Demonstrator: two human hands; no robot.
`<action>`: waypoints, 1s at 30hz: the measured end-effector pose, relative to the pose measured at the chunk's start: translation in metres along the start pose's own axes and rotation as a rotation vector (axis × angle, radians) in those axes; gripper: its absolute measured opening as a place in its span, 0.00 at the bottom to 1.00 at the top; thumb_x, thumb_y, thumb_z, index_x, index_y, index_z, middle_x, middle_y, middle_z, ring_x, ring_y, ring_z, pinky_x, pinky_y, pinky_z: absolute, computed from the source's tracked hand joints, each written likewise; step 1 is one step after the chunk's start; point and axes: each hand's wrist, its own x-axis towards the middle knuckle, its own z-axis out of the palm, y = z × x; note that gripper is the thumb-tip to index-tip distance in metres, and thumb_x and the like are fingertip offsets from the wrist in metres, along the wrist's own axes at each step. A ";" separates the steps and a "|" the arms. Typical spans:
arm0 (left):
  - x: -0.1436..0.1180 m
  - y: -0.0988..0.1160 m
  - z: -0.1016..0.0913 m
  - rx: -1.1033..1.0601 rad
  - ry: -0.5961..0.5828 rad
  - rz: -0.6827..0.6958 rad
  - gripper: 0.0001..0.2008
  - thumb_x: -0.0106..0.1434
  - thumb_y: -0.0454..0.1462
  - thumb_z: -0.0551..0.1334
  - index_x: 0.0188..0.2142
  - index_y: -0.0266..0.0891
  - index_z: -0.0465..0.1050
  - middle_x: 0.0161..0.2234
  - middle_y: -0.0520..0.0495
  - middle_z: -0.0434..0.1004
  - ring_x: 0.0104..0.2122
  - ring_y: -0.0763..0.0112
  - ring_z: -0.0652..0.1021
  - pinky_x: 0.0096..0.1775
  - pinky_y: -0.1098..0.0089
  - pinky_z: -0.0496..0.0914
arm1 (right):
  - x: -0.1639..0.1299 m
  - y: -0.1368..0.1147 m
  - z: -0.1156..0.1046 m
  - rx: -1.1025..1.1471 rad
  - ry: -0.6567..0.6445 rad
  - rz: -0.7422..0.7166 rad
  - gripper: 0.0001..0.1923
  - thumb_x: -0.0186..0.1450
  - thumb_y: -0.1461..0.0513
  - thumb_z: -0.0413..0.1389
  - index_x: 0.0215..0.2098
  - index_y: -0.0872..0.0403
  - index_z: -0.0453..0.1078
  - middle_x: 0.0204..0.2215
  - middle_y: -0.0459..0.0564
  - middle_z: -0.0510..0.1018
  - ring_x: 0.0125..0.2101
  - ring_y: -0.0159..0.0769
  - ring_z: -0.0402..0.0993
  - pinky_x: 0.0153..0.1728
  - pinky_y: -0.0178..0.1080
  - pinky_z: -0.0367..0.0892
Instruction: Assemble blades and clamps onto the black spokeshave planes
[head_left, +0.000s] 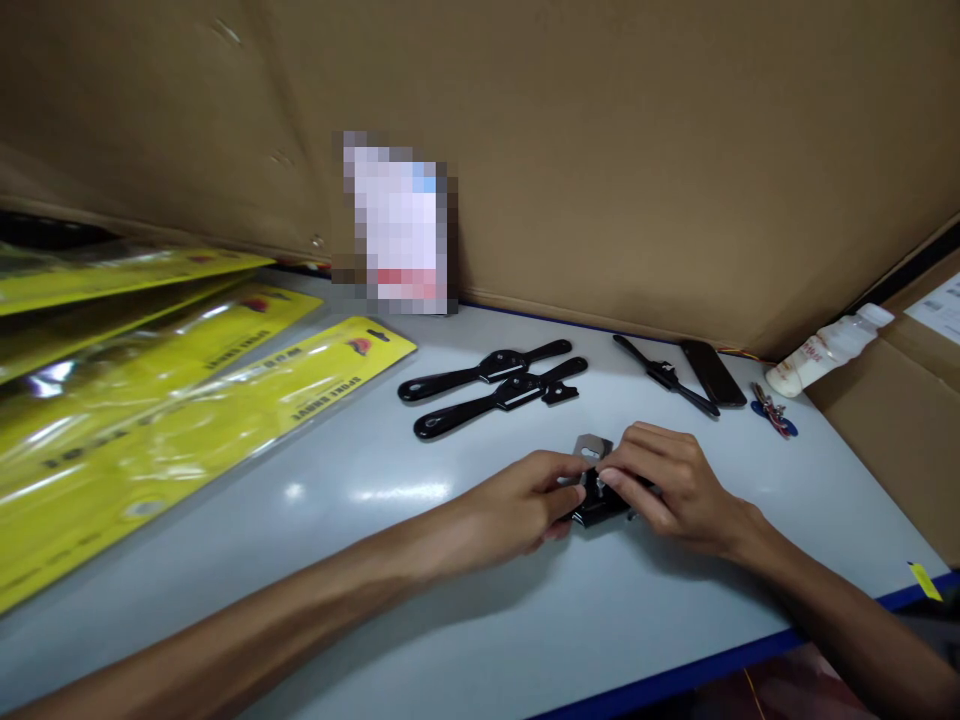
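Note:
A black spokeshave (592,512) lies between my hands, low over the front half of the table, with much of its body hidden by fingers. From its far side sticks up a grey metal blade (594,446) with a slot in it. My left hand (536,500) is closed on the left end, thumb and forefinger at the middle. Bent over the right part, my right hand (671,490) has its fingertips pressed together by the blade and small silver screws (600,485); exactly what they pinch is hard to see.
Two black spokeshaves (480,375) lie beyond my hands, a small dark plate (560,393) beside them. Further right are another spokeshave (664,375), a dark oblong case (712,373), small metal parts (774,410) and a bottle (829,350). Yellow blister packs (225,420) cover the left. Cardboard (637,180) stands behind.

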 end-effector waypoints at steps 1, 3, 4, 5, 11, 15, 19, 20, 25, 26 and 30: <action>0.001 -0.001 0.001 -0.012 0.001 0.004 0.11 0.68 0.40 0.52 0.40 0.36 0.70 0.21 0.59 0.58 0.19 0.78 0.57 0.22 0.75 0.52 | 0.001 -0.001 0.001 0.003 0.007 0.001 0.15 0.74 0.62 0.48 0.30 0.55 0.70 0.23 0.45 0.68 0.25 0.31 0.62 0.27 0.36 0.59; 0.002 -0.002 0.001 -0.032 0.001 0.006 0.12 0.68 0.41 0.53 0.42 0.36 0.70 0.22 0.59 0.58 0.19 0.78 0.57 0.22 0.75 0.52 | 0.002 -0.002 0.001 0.022 0.029 0.009 0.17 0.74 0.62 0.48 0.28 0.55 0.68 0.22 0.45 0.66 0.24 0.31 0.60 0.27 0.36 0.58; 0.002 -0.003 0.001 -0.031 -0.002 0.005 0.12 0.67 0.42 0.54 0.43 0.36 0.70 0.22 0.59 0.57 0.20 0.78 0.57 0.22 0.75 0.53 | 0.002 -0.002 0.002 0.036 0.043 0.012 0.17 0.74 0.61 0.48 0.27 0.55 0.67 0.22 0.44 0.65 0.24 0.31 0.59 0.27 0.36 0.57; 0.002 -0.003 0.001 -0.022 -0.001 0.009 0.13 0.67 0.43 0.54 0.44 0.36 0.70 0.22 0.59 0.57 0.20 0.77 0.57 0.23 0.74 0.52 | 0.002 -0.002 0.001 0.048 0.059 0.015 0.18 0.74 0.61 0.48 0.26 0.55 0.66 0.22 0.44 0.65 0.24 0.32 0.59 0.27 0.36 0.57; -0.008 -0.005 -0.002 -0.045 0.037 0.053 0.21 0.67 0.46 0.56 0.54 0.37 0.66 0.25 0.58 0.59 0.23 0.76 0.60 0.23 0.75 0.53 | -0.004 0.009 -0.007 -0.074 0.113 0.101 0.19 0.75 0.61 0.46 0.28 0.55 0.69 0.24 0.47 0.70 0.27 0.33 0.61 0.32 0.38 0.58; -0.014 -0.001 -0.004 -0.098 -0.009 0.001 0.31 0.67 0.50 0.56 0.65 0.40 0.55 0.25 0.58 0.63 0.19 0.78 0.60 0.20 0.77 0.52 | -0.011 0.019 -0.005 -0.060 -0.028 0.191 0.27 0.76 0.57 0.44 0.20 0.54 0.64 0.18 0.43 0.64 0.21 0.29 0.55 0.26 0.37 0.51; -0.016 0.008 -0.014 -0.056 0.157 0.071 0.34 0.67 0.58 0.48 0.63 0.38 0.58 0.23 0.54 0.72 0.13 0.76 0.63 0.16 0.74 0.55 | -0.013 0.035 -0.005 0.089 -0.026 0.468 0.31 0.74 0.49 0.43 0.15 0.52 0.48 0.16 0.39 0.48 0.18 0.27 0.44 0.23 0.36 0.44; -0.015 0.010 -0.020 -0.040 0.305 0.127 0.34 0.67 0.59 0.46 0.60 0.37 0.62 0.23 0.53 0.72 0.13 0.74 0.65 0.16 0.74 0.56 | -0.013 0.042 -0.007 0.112 0.010 0.553 0.31 0.73 0.47 0.42 0.16 0.51 0.44 0.17 0.38 0.45 0.19 0.27 0.42 0.23 0.36 0.43; -0.010 0.002 -0.057 0.579 1.008 0.333 0.18 0.66 0.47 0.52 0.41 0.39 0.74 0.20 0.53 0.68 0.20 0.70 0.70 0.25 0.70 0.61 | -0.015 0.080 -0.021 -0.006 0.020 0.747 0.29 0.71 0.41 0.36 0.21 0.50 0.47 0.19 0.39 0.50 0.21 0.29 0.49 0.24 0.35 0.46; -0.009 -0.002 -0.063 0.740 1.019 0.325 0.16 0.66 0.45 0.52 0.39 0.40 0.74 0.21 0.51 0.71 0.22 0.68 0.72 0.27 0.69 0.61 | -0.016 0.084 -0.023 -0.038 -0.016 0.756 0.28 0.71 0.41 0.39 0.21 0.50 0.50 0.19 0.40 0.53 0.21 0.29 0.51 0.24 0.35 0.47; -0.004 -0.017 -0.077 1.132 1.010 0.264 0.16 0.68 0.43 0.51 0.44 0.42 0.75 0.34 0.46 0.81 0.31 0.61 0.78 0.31 0.67 0.62 | -0.017 0.085 -0.021 -0.179 -0.137 0.786 0.21 0.72 0.49 0.47 0.26 0.52 0.62 0.22 0.45 0.68 0.24 0.34 0.65 0.26 0.36 0.52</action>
